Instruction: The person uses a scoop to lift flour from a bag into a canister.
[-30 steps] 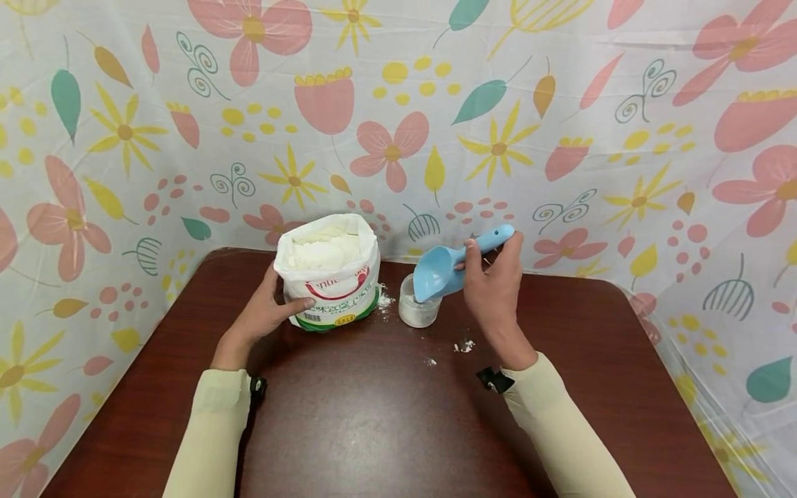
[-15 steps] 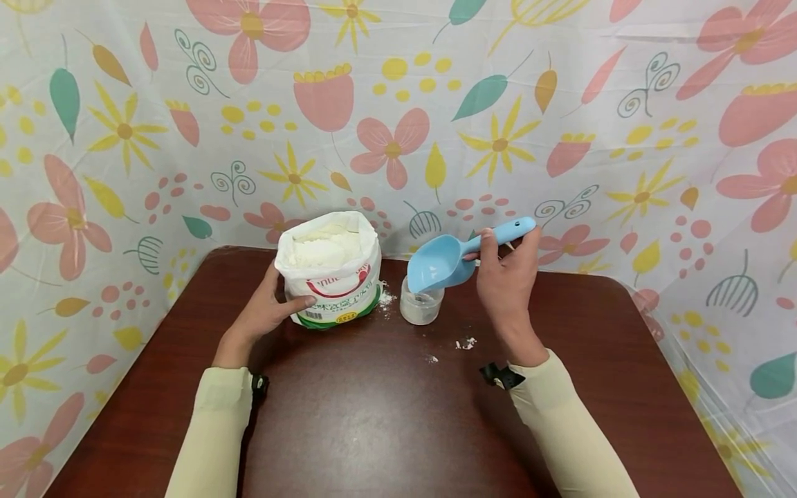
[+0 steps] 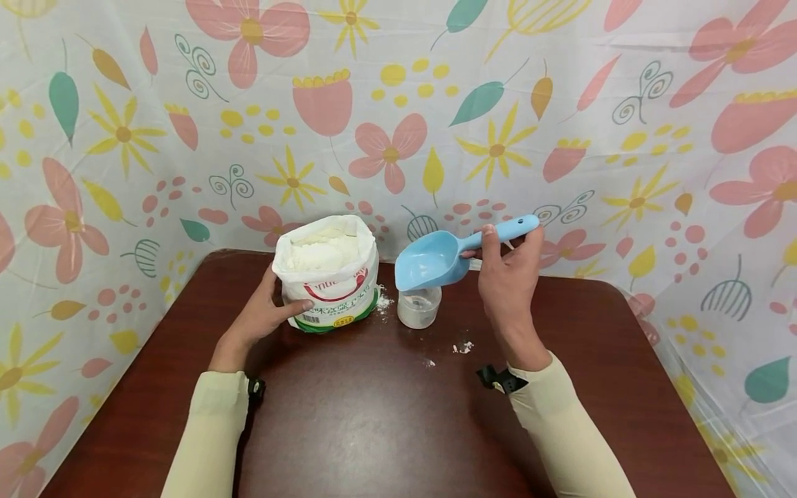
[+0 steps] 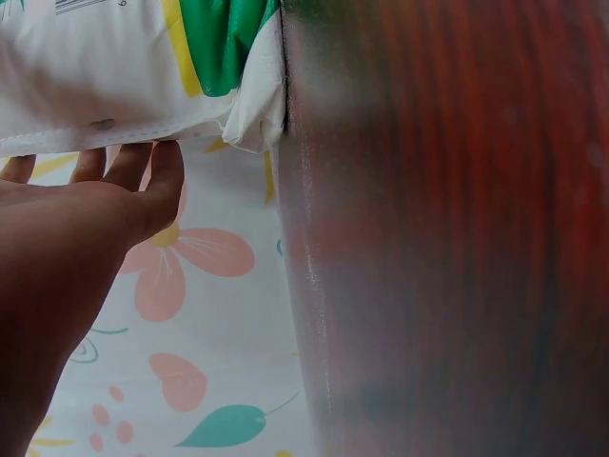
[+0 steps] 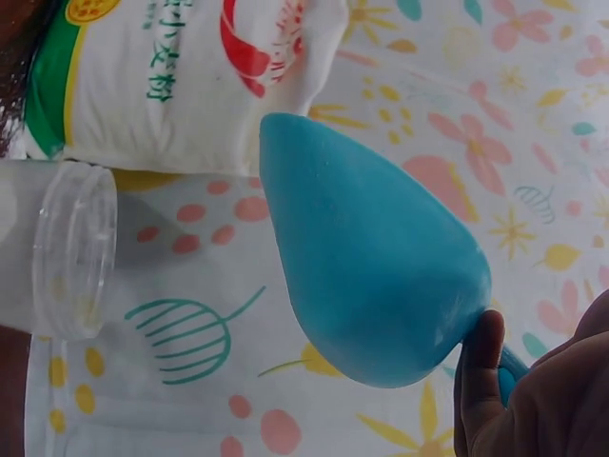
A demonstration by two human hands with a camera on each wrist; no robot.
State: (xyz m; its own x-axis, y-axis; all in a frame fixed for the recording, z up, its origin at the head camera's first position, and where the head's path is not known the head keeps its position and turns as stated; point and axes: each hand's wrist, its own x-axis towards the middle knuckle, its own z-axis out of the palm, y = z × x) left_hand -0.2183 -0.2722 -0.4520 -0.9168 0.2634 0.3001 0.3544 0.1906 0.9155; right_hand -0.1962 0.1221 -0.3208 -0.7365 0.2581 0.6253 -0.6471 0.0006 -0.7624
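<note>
My right hand (image 3: 512,287) holds a light blue scoop (image 3: 429,261) by its handle. The scoop hangs just above a small clear jar (image 3: 417,315), its bowl overlapping the jar's rim in the head view. White powder shows in the jar. In the right wrist view the underside of the scoop (image 5: 371,257) is apart from the jar's mouth (image 5: 81,248). My left hand (image 3: 261,315) grips the left side of an open white flour bag (image 3: 336,294), thumb on its front. The left wrist view shows fingers (image 4: 128,169) against the bag's side (image 4: 95,95). The bag is nearly full of flour.
All this stands on a dark brown table (image 3: 361,422). Spilled powder (image 3: 384,301) lies between bag and jar, with more crumbs (image 3: 463,347) right of the jar. A flowered cloth (image 3: 392,138) hangs close behind the table.
The scoop has risen from the jar's mouth and then shifted left above it, its handle end moving up and right. My left hand and the bag stay in place.
</note>
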